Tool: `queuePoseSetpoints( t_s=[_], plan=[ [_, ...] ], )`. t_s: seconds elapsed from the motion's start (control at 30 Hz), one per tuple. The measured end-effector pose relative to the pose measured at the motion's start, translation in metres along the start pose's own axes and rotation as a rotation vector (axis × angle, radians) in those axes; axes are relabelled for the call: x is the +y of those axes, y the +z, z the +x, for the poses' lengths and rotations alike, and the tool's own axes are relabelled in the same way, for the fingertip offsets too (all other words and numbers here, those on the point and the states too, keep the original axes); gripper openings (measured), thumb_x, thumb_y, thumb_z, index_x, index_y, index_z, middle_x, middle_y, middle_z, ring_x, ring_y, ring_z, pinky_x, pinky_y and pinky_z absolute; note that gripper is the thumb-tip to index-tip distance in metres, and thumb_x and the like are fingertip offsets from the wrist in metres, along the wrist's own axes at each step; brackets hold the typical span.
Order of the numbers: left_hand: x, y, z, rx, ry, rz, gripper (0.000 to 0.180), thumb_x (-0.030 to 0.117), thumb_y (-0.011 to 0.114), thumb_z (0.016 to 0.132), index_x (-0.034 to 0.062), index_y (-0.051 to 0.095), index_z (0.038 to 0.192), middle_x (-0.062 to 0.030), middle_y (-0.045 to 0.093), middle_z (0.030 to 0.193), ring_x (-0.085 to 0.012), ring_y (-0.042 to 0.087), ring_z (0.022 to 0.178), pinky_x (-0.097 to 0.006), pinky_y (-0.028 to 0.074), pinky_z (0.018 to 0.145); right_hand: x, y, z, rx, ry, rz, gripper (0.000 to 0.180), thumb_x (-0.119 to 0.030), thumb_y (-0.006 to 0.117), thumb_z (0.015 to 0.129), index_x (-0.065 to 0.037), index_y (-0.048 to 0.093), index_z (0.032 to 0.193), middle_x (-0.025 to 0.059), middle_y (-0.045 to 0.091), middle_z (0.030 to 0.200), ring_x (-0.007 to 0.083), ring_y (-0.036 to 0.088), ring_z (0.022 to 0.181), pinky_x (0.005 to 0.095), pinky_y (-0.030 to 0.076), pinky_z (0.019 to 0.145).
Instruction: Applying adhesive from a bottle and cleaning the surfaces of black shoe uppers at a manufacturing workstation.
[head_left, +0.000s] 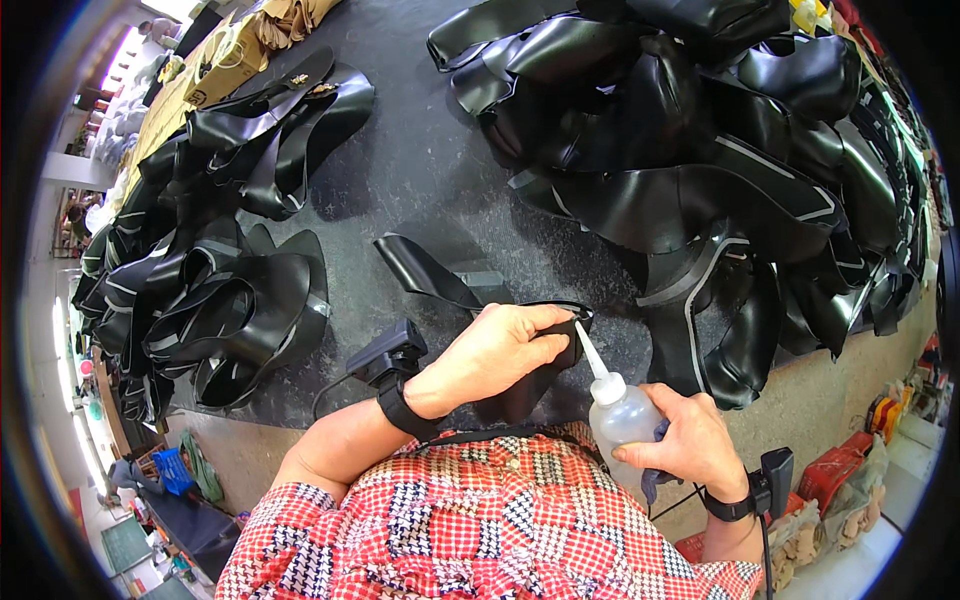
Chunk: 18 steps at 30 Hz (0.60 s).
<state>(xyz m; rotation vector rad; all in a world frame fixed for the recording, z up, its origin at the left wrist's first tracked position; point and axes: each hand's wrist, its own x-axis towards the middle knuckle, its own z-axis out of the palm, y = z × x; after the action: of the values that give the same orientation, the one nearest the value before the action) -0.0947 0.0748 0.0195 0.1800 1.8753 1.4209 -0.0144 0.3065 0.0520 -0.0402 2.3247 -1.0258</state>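
Between thumb and fingers, my left hand pinches the edge of a black leather-like piece. That piece curves away to the left over the dark tabletop, and part of it hangs below the hand. My right hand is wrapped round a translucent squeeze bottle with a long, tapered white nozzle. The nozzle tip is at the piece's edge, right beside my left fingertips; whether it touches cannot be made out. Something dark blue shows between the bottle and my right palm.
Black curved pieces, some with pale strips along their edges, lie heaped at the left and in a larger pile at the right. A cardboard box stands at the far left. Red crates are on the floor at the right.
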Motion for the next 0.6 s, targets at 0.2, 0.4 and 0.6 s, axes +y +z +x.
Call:
queuePoseSetpoints(
  t_s=[0.2,0.4,0.6],
  plan=[
    [-0.004,-0.001,0.002,-0.005,-0.008,-0.077,0.028,0.004,0.053,0.085,-0.0046,0.054,0.112,-0.0015,0.061,0.092,-0.0045,0.052,0.082,-0.020,0.044,0.075,-0.003,-0.003,0.002,-0.008,0.015,-0.072,0.056,-0.037,0.073,0.057,-0.003,0.059,0.100,0.0168,0.061,0.061,0.0307,0.063,0.060,0.0361,0.050,0.059],
    [-0.008,-0.005,0.003,0.019,0.040,-0.229,0.029,0.008,0.053,0.082,-0.0050,0.056,0.108,-0.0043,0.064,0.085,-0.0082,0.056,0.077,-0.023,0.045,0.072,-0.002,0.002,0.005,0.058,-0.014,-0.115,0.055,-0.034,0.073,0.058,-0.003,0.058,0.100,0.0171,0.062,0.066,0.0307,0.063,0.061,0.0358,0.050,0.060],
    [-0.001,-0.023,-0.003,-0.099,-0.093,-0.640,0.023,0.004,0.053,0.083,-0.0063,0.058,0.102,-0.0060,0.064,0.089,-0.0094,0.058,0.078,-0.022,0.045,0.075,0.010,0.017,0.025,0.352,-0.230,0.187,0.059,-0.019,0.079,0.054,-0.003,0.055,0.106,0.0129,0.064,0.084,0.0217,0.065,0.076,0.0298,0.050,0.068]
  ],
)
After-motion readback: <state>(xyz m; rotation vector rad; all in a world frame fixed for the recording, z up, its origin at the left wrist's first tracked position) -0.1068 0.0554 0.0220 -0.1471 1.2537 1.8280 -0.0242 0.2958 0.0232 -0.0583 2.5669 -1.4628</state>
